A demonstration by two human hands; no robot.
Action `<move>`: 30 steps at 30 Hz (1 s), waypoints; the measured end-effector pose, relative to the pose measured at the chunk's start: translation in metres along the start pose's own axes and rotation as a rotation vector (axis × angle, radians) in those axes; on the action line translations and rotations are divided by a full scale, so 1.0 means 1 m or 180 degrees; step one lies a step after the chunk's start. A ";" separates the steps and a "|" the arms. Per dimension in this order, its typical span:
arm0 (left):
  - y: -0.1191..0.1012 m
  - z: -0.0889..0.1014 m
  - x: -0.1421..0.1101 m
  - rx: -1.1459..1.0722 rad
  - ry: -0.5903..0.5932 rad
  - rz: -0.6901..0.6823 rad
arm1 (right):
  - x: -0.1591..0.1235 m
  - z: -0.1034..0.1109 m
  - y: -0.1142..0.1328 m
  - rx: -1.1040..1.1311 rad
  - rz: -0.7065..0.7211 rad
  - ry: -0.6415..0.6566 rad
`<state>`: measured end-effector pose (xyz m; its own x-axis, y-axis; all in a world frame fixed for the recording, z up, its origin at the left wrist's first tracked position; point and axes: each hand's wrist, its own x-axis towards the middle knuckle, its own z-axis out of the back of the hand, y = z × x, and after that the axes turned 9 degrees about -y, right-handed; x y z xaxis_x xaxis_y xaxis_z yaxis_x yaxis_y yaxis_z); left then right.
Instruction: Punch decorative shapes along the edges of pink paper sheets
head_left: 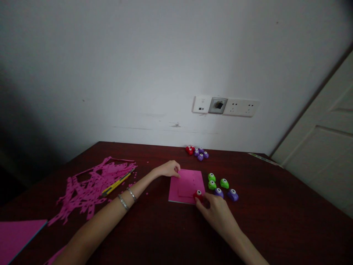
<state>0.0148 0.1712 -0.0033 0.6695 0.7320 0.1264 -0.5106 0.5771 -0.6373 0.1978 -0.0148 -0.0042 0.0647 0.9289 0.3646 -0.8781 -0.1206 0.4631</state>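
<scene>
Right hand [219, 212] grips a red craft punch [198, 193] (likely light, hard; best held by its sides). Left hand [167, 169] touches pink paper [189, 180], grip unclear.

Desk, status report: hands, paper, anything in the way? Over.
Left hand on paper, far left corner. Right hand gripping red punch, near right corner. Green punches close, right of paper, possibly crowding right hand.

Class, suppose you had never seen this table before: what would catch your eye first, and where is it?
The tangle of pink paper scraps on the left stands out most, with a yellow cutter at its right side. Next comes the pink paper near the middle, the left hand at its far left corner and the right hand holding a red punch at its near right corner.
</scene>
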 end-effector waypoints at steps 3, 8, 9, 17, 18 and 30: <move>-0.003 0.004 -0.001 -0.0489 0.0086 0.0196 | 0.000 0.002 0.001 0.0014 -0.0025 0.0042; -0.012 0.008 -0.009 -0.1280 0.0177 0.0607 | 0.001 0.005 0.001 -0.0040 -0.0075 0.0003; -0.014 0.009 -0.011 -0.1392 0.0146 0.0629 | 0.002 0.006 0.000 -0.0063 -0.0066 -0.0026; -0.013 0.013 -0.017 -0.2056 -0.0028 0.0842 | 0.003 0.005 -0.004 -0.0158 -0.0122 -0.0117; -0.012 0.013 -0.016 -0.2123 -0.0025 0.0903 | 0.003 0.005 -0.003 -0.0197 -0.0118 -0.0128; -0.015 0.011 -0.017 -0.2373 0.0010 0.1204 | 0.001 0.003 -0.003 -0.0323 -0.0222 -0.0198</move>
<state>0.0049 0.1546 0.0127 0.5266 0.8266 -0.1985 -0.2112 -0.0989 -0.9724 0.2021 -0.0143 -0.0024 0.1538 0.9099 0.3853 -0.9136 -0.0176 0.4062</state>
